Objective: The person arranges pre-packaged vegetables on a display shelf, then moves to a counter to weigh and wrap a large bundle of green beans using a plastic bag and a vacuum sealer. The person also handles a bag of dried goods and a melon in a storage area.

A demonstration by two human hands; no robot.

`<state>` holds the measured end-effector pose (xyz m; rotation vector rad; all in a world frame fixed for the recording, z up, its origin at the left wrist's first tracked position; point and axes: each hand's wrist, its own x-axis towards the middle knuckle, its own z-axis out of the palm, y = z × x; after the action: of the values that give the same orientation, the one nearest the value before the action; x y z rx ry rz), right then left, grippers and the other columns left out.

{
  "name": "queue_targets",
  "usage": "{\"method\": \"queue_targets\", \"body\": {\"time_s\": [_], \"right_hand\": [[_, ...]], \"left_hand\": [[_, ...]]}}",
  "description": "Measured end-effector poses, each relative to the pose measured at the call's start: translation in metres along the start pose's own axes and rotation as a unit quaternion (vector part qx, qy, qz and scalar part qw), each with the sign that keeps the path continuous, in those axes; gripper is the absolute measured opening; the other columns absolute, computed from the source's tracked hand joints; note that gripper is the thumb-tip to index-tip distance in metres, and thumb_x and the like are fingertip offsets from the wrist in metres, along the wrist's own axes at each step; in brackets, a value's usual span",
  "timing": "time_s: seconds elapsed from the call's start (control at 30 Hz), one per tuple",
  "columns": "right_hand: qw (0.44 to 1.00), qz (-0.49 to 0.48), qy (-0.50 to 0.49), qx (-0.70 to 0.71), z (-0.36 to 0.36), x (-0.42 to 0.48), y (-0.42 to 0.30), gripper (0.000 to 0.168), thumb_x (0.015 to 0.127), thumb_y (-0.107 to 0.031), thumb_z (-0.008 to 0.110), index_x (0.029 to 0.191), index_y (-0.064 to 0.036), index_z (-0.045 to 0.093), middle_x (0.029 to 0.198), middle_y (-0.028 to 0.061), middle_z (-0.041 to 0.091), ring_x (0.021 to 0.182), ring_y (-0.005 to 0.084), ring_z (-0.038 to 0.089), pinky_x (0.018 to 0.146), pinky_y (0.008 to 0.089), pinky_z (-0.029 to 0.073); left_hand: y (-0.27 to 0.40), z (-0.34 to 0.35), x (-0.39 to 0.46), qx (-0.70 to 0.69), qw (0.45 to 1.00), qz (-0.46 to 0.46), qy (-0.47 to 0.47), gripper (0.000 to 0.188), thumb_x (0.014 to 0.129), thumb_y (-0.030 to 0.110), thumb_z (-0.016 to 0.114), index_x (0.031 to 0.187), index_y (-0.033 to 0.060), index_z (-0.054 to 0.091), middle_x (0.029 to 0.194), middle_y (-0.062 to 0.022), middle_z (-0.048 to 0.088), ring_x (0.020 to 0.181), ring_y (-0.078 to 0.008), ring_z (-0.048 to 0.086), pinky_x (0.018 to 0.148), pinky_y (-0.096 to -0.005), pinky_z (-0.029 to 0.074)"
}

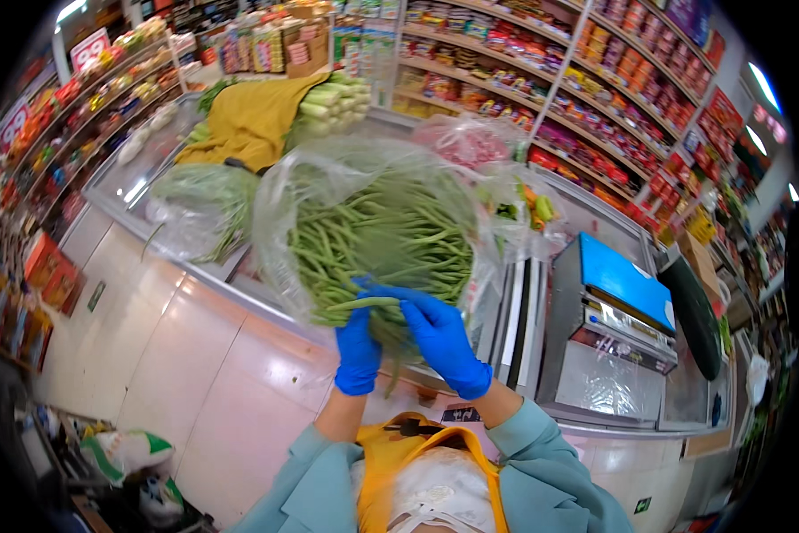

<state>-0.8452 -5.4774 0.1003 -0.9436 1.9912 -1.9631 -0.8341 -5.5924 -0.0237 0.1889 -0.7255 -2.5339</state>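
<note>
A large clear plastic bag point(276, 233) full of green beans point(399, 233) stands wide-mouthed before me on a glass-topped freezer. Both my hands wear blue gloves and meet at the bag's near side. Between the thumb and fingers of my right hand point(443, 340) is one end of a single green bean point(363, 304), which points left across my left hand. My left hand point(359, 350) is curled around several beans point(389, 333) that hang down between the two hands; its fingertips are partly hidden.
Left of the bag lies a clear bag of thin greens point(203, 200); behind it, a mustard cloth point(246, 120) covers leafy stalks point(336, 100). Bagged peppers point(536, 206) sit at the right. Further right are a film-wrapping machine point(613, 373) with a blue top and a winter melon point(689, 316).
</note>
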Motion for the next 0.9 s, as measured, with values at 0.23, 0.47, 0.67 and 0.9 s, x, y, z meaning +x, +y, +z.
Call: {"method": "queue_targets", "body": {"time_s": [0.23,0.47,0.67,0.9], "right_hand": [[0.988,0.038,0.141,-0.055,0.009,-0.003,0.03,0.028,0.088,-0.01,0.057,0.115,-0.008,0.061,0.088,0.0043,0.063,0.071,0.0088,0.053,0.065,0.0247,0.045],[0.888,-0.115,0.009,-0.446,0.007,-0.003,0.017,0.036,0.078,-0.006,0.063,0.113,-0.01,0.061,0.092,0.013,0.063,0.083,0.0255,0.059,0.071,0.0336,0.047],[0.948,-0.084,-0.093,-0.293,-0.002,0.01,0.021,0.068,0.07,-0.016,0.071,0.131,-0.012,0.041,0.115,0.0206,0.054,0.106,0.0363,0.053,0.086,0.0385,0.046],[0.924,-0.062,-0.089,-0.367,-0.007,0.004,0.036,0.063,0.067,-0.014,0.071,0.123,-0.007,0.044,0.105,0.0188,0.058,0.09,0.0379,0.058,0.073,0.0401,0.049]], "left_hand": [[0.024,0.034,-0.013,-0.034,0.999,-0.027,0.005,0.038,0.09,0.012,0.056,0.125,0.0052,0.044,0.118,-0.0073,0.052,0.103,-0.0181,0.053,0.088,-0.0311,0.045],[0.001,0.001,0.001,-0.037,0.999,-0.022,-0.011,0.038,0.088,0.007,0.053,0.125,0.004,0.043,0.115,-0.0095,0.053,0.102,-0.0193,0.054,0.088,-0.0326,0.046],[0.009,0.01,-0.006,-0.076,0.993,-0.08,0.029,0.034,0.087,0.006,0.054,0.12,0.0044,0.047,0.109,-0.0097,0.056,0.098,-0.0197,0.056,0.085,-0.0334,0.047],[0.016,0.009,-0.002,0.056,0.989,-0.134,-0.04,0.025,0.084,0.005,0.059,0.108,0.003,0.054,0.097,-0.0098,0.059,0.082,-0.018,0.06,0.07,-0.0323,0.051]]}}
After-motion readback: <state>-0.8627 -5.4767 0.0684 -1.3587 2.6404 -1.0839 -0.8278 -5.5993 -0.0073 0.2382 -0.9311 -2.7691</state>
